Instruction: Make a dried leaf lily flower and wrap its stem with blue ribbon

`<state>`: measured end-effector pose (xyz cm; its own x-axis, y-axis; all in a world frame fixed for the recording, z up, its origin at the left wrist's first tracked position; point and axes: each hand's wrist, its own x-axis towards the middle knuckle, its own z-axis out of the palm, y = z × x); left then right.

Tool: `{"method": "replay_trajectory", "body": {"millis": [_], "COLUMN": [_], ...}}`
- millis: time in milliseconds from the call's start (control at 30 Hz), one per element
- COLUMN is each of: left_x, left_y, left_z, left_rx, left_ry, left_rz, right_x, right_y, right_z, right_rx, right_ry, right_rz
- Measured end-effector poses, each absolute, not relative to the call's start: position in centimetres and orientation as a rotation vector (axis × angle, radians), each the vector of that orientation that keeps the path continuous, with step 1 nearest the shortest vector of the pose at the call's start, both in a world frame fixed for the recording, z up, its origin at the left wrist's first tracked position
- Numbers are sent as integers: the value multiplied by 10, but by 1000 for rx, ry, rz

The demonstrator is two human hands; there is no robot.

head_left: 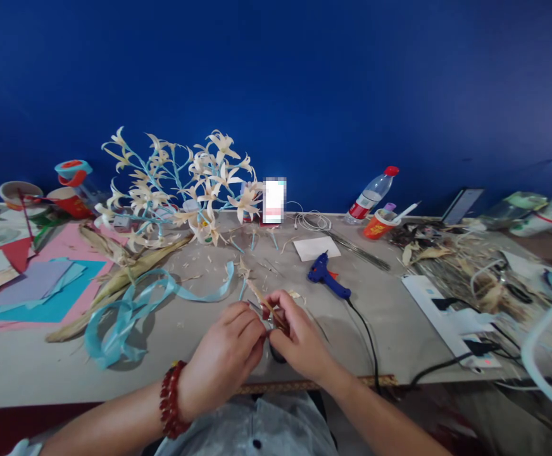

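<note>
My left hand, with a red bead bracelet at its wrist, is closed in a pinch at the table's front. Against its fingertips is my right hand, closed around a tan strip of dried husk that sticks out up and to the left. A small shiny metal part shows between the fingers, and a dark rounded thing lies below them; their kind is unclear. What the left fingers pinch is hidden. Just beyond lies a light-blue ribbon, loosely looped.
White husk flowers on blue stems stand at the back left. A blue glue gun lies right of my hands, its cord running to the front edge. A power strip, bottle, red cup and coloured paper lie around.
</note>
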<state>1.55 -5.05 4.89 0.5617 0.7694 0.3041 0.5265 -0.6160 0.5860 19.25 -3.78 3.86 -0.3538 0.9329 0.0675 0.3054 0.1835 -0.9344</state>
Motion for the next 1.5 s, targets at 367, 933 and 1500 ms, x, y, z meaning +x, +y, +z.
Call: {"method": "replay_trajectory", "body": {"millis": [367, 933, 1500], "left_x": [4, -9, -4], "left_y": [-42, -38, -35], "left_z": [50, 40, 36], "left_rx": [1316, 606, 638], "left_ry": [901, 676, 697], "left_rz": [625, 613, 530], "right_x": [210, 279, 208], "right_y": [-27, -6, -43], "right_z": [44, -16, 74], "right_rx": [-1098, -1756, -851], "right_ry": [-1319, -2141, -2293], "right_rz": [1152, 143, 720]}}
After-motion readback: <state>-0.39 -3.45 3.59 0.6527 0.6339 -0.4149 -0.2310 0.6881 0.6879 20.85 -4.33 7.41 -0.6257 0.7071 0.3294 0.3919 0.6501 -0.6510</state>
